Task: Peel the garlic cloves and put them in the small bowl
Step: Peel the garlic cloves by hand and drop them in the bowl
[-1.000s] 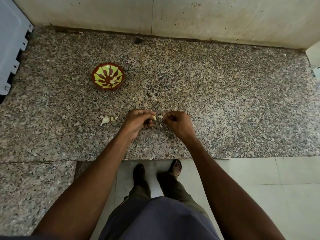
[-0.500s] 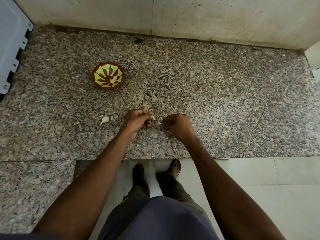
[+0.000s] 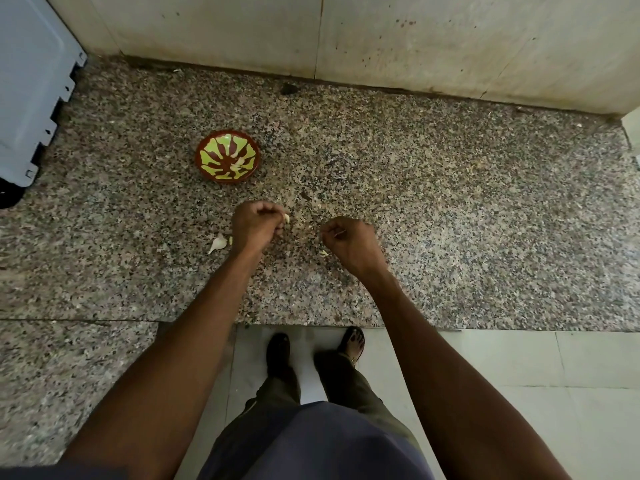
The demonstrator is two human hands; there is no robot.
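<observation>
My left hand (image 3: 254,225) pinches a pale garlic clove (image 3: 286,218) that pokes out past its fingertips, just below and right of the small bowl. The small bowl (image 3: 207,168) is red-brown with a yellow-green leaf pattern and holds a peeled clove (image 3: 237,164). My right hand (image 3: 348,242) is a short way to the right, its fingers curled round a thin strip of garlic skin (image 3: 337,233). An unpeeled clove (image 3: 218,243) lies on the counter just left of my left wrist.
The granite counter (image 3: 450,220) carries scattered bits of garlic skin (image 3: 325,252) around my hands. A tiled wall (image 3: 381,36) runs along the back. A grey-blue plastic crate (image 3: 31,81) stands at the far left. The counter's front edge is near my feet.
My hands have drawn apart. The left hand with the clove moved left and up toward the bowl; the right hand pulled right and down with a strip of skin.
</observation>
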